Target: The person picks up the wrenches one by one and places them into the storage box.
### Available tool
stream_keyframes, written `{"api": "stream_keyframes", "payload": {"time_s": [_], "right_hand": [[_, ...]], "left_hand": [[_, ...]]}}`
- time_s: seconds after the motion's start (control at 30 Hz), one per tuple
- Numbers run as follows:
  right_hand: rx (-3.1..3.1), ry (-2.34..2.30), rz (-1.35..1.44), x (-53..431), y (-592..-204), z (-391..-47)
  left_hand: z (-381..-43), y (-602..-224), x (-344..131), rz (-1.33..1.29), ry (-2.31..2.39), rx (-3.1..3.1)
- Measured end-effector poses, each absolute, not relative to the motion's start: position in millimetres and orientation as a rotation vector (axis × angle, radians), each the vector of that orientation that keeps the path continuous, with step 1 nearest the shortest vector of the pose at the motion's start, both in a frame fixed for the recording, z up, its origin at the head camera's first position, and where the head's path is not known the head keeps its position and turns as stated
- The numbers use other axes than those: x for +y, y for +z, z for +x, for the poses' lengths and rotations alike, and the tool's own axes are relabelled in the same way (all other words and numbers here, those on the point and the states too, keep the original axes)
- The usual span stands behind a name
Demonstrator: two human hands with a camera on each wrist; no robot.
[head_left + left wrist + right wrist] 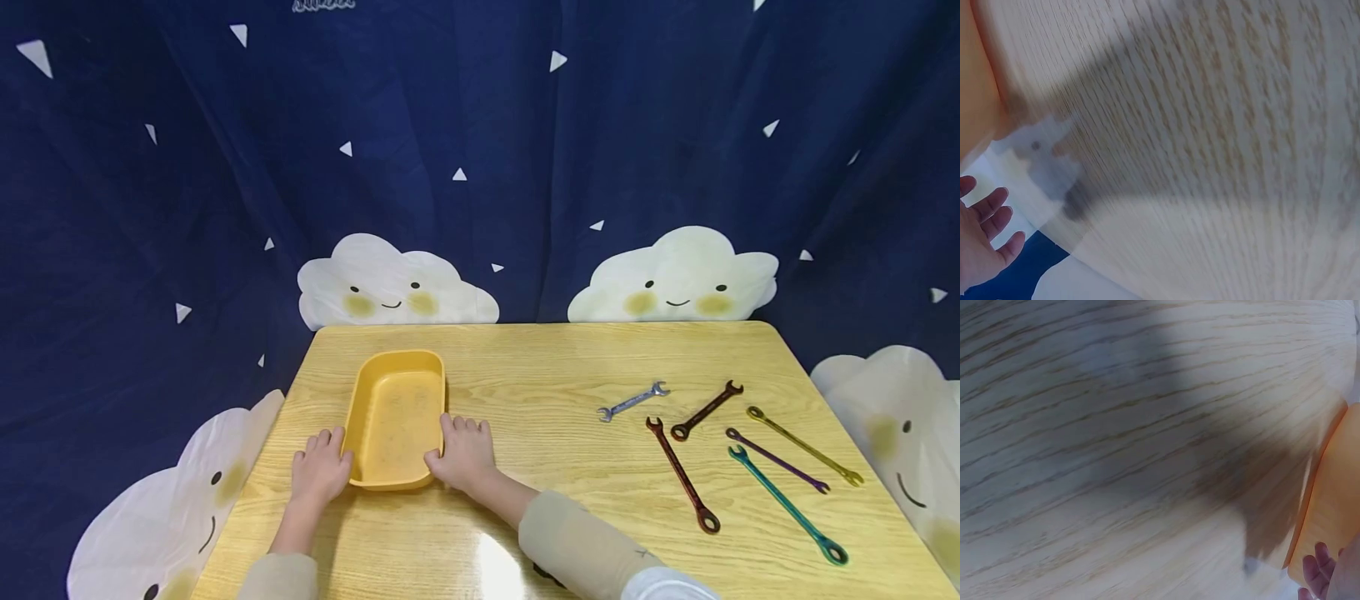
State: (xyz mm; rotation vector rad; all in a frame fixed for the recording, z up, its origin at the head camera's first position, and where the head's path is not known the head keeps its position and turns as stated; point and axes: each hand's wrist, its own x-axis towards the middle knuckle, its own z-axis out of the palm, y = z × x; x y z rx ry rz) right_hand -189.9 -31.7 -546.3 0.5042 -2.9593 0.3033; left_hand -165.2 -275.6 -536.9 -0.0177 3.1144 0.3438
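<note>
A shallow yellow plastic tray (397, 417) with rounded corners and nothing in it sits on the left part of the wooden table. At its near left corner is my left hand (322, 468), thumb by the rim. Its fingers are loosely bent and apart from the tray's wall in the left wrist view. My right hand (465, 454) holds the right rim, thumb over the edge and fingers on the outside. In the right wrist view, fingertips (1317, 569) show against the tray's outer wall.
Several wrenches lie at the table's right: a silver wrench (633, 402), dark red wrenches (681, 473), a teal wrench (787, 504), a purple wrench (777, 461) and a gold wrench (805, 446). A dark blue curtain (510, 167) with clouds hangs behind the wooden table (525, 375).
</note>
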Motion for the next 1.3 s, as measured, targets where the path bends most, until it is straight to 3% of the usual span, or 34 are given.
{"api": "stream_keyframes", "payload": {"time_s": [1.3], "right_hand": [[-2.973, 0.403, 0.448, 4, -545, -185]], "left_hand": [[-166, -539, -240, 0.032, 0.403, 3.131]]}}
